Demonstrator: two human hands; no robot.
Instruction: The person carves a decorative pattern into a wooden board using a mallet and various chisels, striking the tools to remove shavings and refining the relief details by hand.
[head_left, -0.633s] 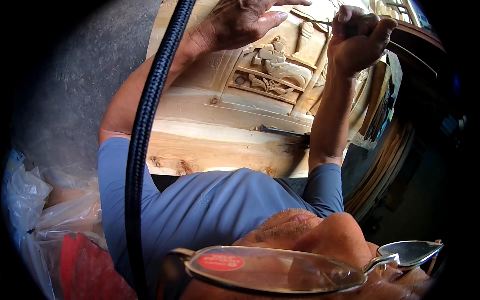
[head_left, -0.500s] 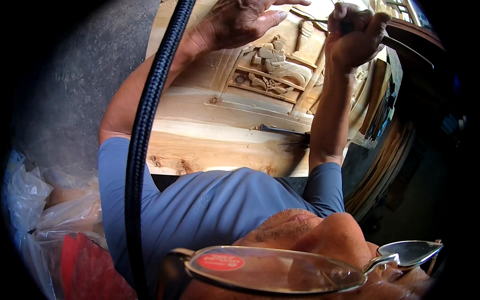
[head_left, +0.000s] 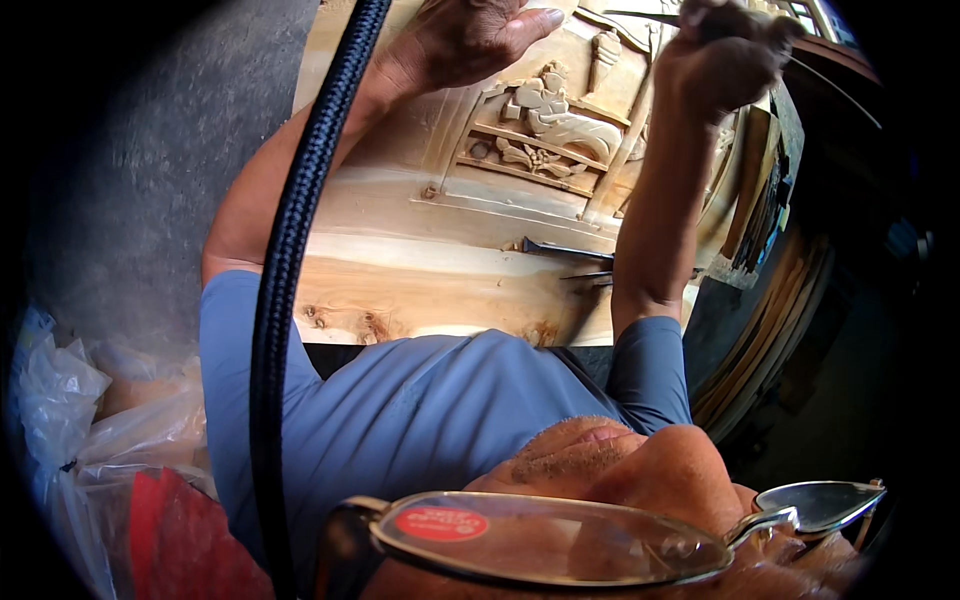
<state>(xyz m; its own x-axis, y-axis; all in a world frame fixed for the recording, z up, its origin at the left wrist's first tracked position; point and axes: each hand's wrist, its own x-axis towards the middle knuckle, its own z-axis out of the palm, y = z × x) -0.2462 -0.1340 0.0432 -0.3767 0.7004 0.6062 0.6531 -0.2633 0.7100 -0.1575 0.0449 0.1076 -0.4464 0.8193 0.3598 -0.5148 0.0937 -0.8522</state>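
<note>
My left hand (head_left: pixel 465 40), thumb out and fingers partly cut off by the top edge, is over the pale carved wooden panel (head_left: pixel 365 215), its palm turned down. My right hand (head_left: pixel 725 65) grips a carving tool, whose narrow dark blade (head_left: pixel 640 16) points left across the upper relief, toward my left hand. Below them the relief shows a carved figure (head_left: pixel 545 105) between raised bars, with leaves beneath. A metal chisel (head_left: pixel 567 252) lies on the lower board beside another slim tool, near my right forearm.
A black braided hose (head_left: pixel 300 230) hangs across the view near my left arm. Curved thin boards (head_left: pixel 760 335) are stacked at right. Grey concrete floor (head_left: pixel 140 200) lies at left, with crumpled clear plastic (head_left: pixel 70 420) and red material (head_left: pixel 180 520) at lower left.
My right hand has moved slightly up and right with the tool. My left hand has shifted slightly up, its outstretched finger no longer showing at the top.
</note>
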